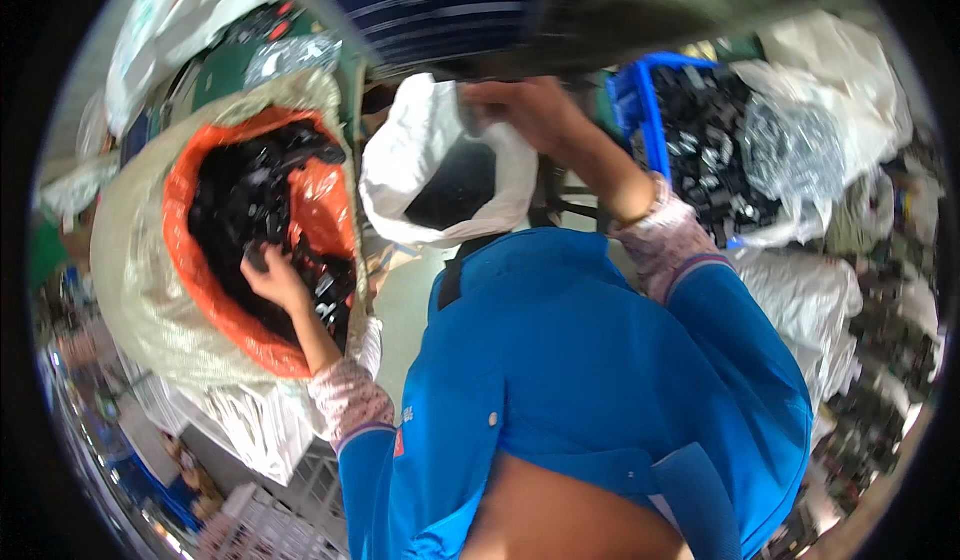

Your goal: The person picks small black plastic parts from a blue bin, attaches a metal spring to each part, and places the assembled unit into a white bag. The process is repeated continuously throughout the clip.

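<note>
My left hand (275, 278) reaches into a large woven sack (130, 250) with an orange plastic liner (190, 270). Its fingers are closed on a small black piece (257, 256), whose exact kind I cannot make out. Many black, shiny pieces (235, 185) fill the sack around it. In front of my body stands a white bag (400, 140), its mouth open and dark inside. My right hand (525, 108) is over that bag's far right rim, smeared by motion, so its fingers and anything in them cannot be made out.
On the right, a blue crate (646, 110) holds many small black parts (705, 145), with clear plastic bags (795, 150) lying over them. A dark machine with a striped panel (440, 10) juts in at the top. White plastic sheets (250, 425) hang below the sack.
</note>
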`<state>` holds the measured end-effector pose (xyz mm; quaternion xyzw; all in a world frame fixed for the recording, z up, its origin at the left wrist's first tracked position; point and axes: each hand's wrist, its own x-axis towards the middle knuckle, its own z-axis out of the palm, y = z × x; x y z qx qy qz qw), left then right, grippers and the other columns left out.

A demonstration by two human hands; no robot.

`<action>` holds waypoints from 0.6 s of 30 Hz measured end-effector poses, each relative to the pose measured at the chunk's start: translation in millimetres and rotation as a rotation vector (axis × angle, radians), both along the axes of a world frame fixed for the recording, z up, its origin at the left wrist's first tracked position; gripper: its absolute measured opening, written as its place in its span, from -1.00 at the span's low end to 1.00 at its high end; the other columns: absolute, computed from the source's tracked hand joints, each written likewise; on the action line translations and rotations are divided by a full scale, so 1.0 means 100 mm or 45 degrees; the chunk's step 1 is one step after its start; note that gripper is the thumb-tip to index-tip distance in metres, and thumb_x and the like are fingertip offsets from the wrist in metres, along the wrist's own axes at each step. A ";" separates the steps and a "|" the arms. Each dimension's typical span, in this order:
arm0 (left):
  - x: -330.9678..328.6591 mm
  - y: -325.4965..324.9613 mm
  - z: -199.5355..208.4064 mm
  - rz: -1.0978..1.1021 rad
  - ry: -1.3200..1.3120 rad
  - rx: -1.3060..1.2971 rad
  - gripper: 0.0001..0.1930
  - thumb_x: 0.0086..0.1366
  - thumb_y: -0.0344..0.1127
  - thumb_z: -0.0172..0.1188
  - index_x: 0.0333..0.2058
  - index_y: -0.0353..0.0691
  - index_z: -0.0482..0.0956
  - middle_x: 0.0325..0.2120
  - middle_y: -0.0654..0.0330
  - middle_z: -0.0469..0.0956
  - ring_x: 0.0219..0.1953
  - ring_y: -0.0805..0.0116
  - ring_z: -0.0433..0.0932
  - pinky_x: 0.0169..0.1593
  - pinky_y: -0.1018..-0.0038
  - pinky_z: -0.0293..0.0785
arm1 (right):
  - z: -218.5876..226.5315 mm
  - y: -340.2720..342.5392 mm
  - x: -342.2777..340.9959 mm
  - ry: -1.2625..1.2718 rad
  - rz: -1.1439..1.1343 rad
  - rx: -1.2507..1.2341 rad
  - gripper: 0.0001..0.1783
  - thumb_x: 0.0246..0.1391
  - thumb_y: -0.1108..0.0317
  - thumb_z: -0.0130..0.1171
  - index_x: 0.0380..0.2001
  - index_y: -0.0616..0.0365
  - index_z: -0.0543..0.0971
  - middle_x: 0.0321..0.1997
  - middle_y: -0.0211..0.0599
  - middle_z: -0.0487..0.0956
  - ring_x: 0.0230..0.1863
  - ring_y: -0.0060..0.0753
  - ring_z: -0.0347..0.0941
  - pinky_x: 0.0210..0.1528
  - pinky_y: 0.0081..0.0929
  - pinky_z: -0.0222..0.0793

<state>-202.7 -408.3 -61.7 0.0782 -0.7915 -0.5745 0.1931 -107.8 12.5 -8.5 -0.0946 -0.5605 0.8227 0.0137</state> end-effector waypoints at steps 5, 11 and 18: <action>0.35 0.90 0.51 -0.341 -0.221 0.368 -0.77 0.18 -0.49 0.13 -0.16 -0.25 0.40 -0.58 0.26 0.45 -0.66 0.58 0.36 -0.66 0.67 0.21 | 0.07 -0.28 -0.03 0.003 -0.297 -0.214 -0.79 0.00 0.36 0.27 -0.36 0.31 0.60 -0.50 -0.32 0.55 -0.51 -0.50 0.45 -0.44 -0.46 0.39; 0.72 2.07 0.39 -0.864 -0.843 0.898 -0.85 0.18 -0.44 0.21 -0.28 -0.23 0.44 -0.67 0.32 0.37 -0.69 0.56 0.29 -0.66 0.64 0.16 | -0.05 -0.18 0.31 0.495 -0.394 1.253 -0.83 -0.01 0.34 0.24 -0.35 0.19 0.63 -0.43 -0.11 0.56 -0.39 -0.11 0.51 -0.37 -0.31 0.40; 1.13 2.83 0.42 -1.185 -0.891 0.771 -0.85 0.15 -0.49 0.27 -0.41 -0.23 0.42 -0.75 0.28 0.37 -0.80 0.52 0.26 -0.70 0.59 0.16 | -0.05 1.21 1.86 -0.269 -0.807 1.772 -0.82 -0.08 0.42 0.19 -0.33 0.12 0.63 -0.33 -0.14 0.59 -0.26 -0.03 0.53 -0.25 -0.26 0.48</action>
